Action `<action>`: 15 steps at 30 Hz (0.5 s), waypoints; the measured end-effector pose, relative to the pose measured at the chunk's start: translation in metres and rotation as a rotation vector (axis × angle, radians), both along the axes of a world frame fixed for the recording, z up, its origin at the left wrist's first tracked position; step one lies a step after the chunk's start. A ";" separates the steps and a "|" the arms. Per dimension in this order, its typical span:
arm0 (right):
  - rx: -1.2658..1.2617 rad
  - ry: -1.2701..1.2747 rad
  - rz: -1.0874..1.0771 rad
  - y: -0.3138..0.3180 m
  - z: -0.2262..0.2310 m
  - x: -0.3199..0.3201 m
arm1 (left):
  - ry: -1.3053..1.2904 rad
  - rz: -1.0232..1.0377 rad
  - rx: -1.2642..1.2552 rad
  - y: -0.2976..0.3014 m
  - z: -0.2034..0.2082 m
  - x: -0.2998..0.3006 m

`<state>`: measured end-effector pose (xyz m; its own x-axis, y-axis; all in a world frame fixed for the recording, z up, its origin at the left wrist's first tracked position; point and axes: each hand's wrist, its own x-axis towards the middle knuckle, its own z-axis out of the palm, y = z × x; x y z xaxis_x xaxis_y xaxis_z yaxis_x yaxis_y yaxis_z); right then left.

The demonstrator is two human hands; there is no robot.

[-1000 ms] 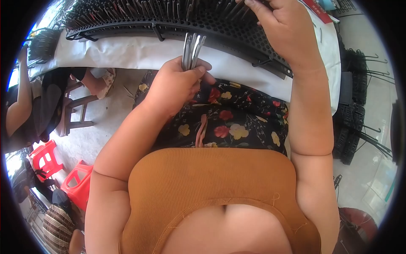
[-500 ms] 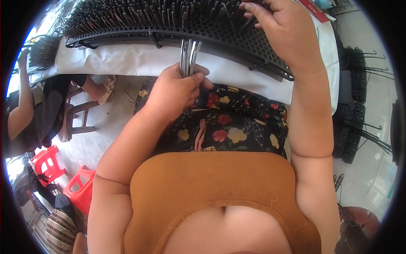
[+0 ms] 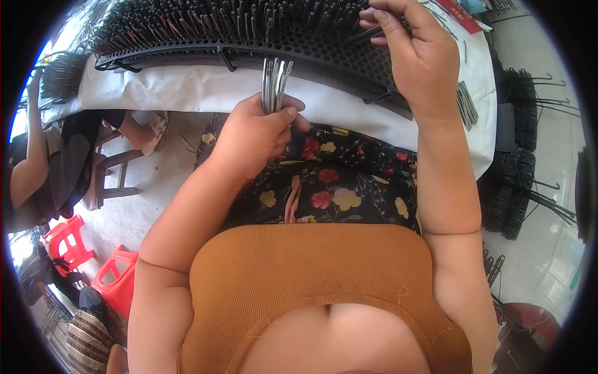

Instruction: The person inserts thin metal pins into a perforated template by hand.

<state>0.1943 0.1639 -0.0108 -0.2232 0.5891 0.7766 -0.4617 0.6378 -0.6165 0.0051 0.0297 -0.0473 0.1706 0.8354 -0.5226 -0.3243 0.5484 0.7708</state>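
Note:
My left hand [image 3: 258,134] is closed around several thin silvery metal strips [image 3: 273,84], which stand upright above the fist in front of the rack. The long black perforated rack [image 3: 380,71] curves across the table, and rows of dark thin pieces [image 3: 199,28] stand in its holes. Over the rack's right end, my right hand [image 3: 427,65] pinches a dark thin rod [image 3: 364,36] lying aslant. Its fingertips partly hide the rod, and I cannot tell whether the rod's far end sits in a hole.
Loose thin metal strips [image 3: 466,107] lie on the white table cover [image 3: 168,90], right of my forearm. A red box [image 3: 460,15] is behind them. Black hooked racks [image 3: 523,143] stand at the right. Another person [image 3: 28,162] sits at the left, near red stools [image 3: 118,280].
My right hand has shifted slightly up and right; a dark rod now shows in its fingers. Metal strips beside that forearm have come into sight. The left hand has barely moved.

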 end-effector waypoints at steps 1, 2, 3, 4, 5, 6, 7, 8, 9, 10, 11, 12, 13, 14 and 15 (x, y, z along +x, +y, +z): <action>-0.001 0.000 0.006 -0.008 0.005 0.000 | -0.005 0.012 0.000 -0.001 -0.001 -0.002; -0.128 -0.300 -0.260 -0.022 0.015 0.003 | -0.003 0.019 0.000 -0.002 -0.001 -0.003; -0.253 -0.600 -0.526 -0.029 0.020 0.007 | 0.007 0.026 0.000 -0.004 0.000 -0.005; -0.250 -0.601 -0.528 -0.029 0.019 0.013 | 0.013 0.025 0.004 -0.003 0.001 -0.005; -0.183 -0.630 -0.529 -0.029 0.014 0.020 | 0.012 0.024 0.006 -0.003 0.002 -0.004; -0.115 -0.658 -0.529 -0.028 0.013 0.025 | 0.018 0.019 0.003 -0.003 0.002 -0.004; -0.114 -0.658 -0.527 -0.028 0.013 0.027 | 0.025 0.016 -0.001 -0.003 0.002 -0.004; -0.102 -0.697 -0.541 -0.029 0.015 0.029 | 0.024 0.018 -0.001 -0.003 0.002 -0.004; -0.090 -0.735 -0.555 -0.030 0.015 0.029 | 0.025 0.010 0.003 -0.002 0.002 -0.004; -0.087 -0.732 -0.554 -0.031 0.018 0.029 | 0.028 0.002 0.009 -0.002 0.002 -0.003; -0.046 -0.793 -0.518 -0.031 0.022 0.028 | 0.031 0.004 0.012 -0.003 0.002 -0.003; -0.005 -0.853 -0.483 -0.031 0.024 0.027 | 0.039 0.004 0.010 -0.004 0.002 -0.003; -0.004 -0.854 -0.492 -0.030 0.026 0.027 | 0.042 -0.004 0.008 -0.003 0.002 -0.002; 0.076 -0.882 -0.479 -0.026 0.026 0.024 | 0.041 -0.012 0.013 -0.002 0.003 -0.001; 0.156 -0.910 -0.466 -0.023 0.026 0.021 | 0.064 -0.012 0.010 -0.002 0.004 -0.001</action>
<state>0.2157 0.1414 0.0153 -0.5395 0.6748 0.5036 0.4513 0.7367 -0.5037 0.0043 0.0276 -0.0437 0.1471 0.8387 -0.5243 -0.2676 0.5441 0.7952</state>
